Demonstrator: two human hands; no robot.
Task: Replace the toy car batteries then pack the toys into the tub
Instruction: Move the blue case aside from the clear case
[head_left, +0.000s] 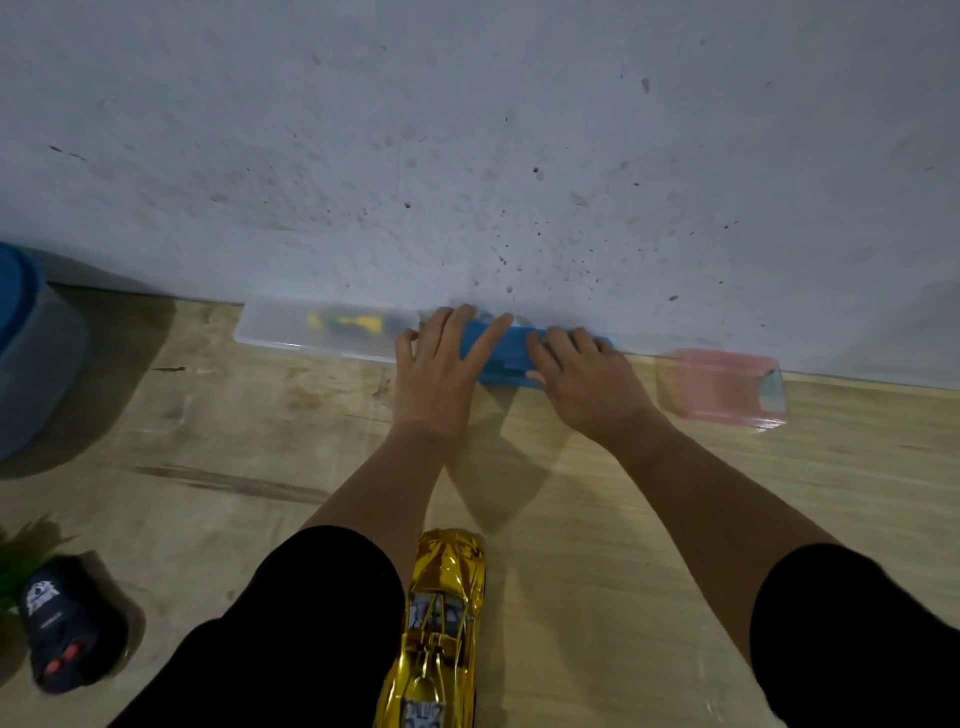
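A shiny gold toy car (441, 623) lies on the wooden floor between my knees, nose toward the wall. At the foot of the wall sits a flat blue box (506, 358). My left hand (439, 371) rests on its left end with fingers spread. My right hand (584, 376) lies flat over its right end, thumb at the front edge. Left of the blue box is a clear flat case (317, 327) with something yellow and dark inside, blurred. A dark remote controller (65, 623) with red buttons lies at the lower left.
A pink translucent container (722, 387) stands against the wall to the right. A large grey tub with a blue lid (31, 343) is at the far left edge. Something green (21, 556) pokes in behind the controller. A speckled white wall (467, 156) rises right behind the boxes.
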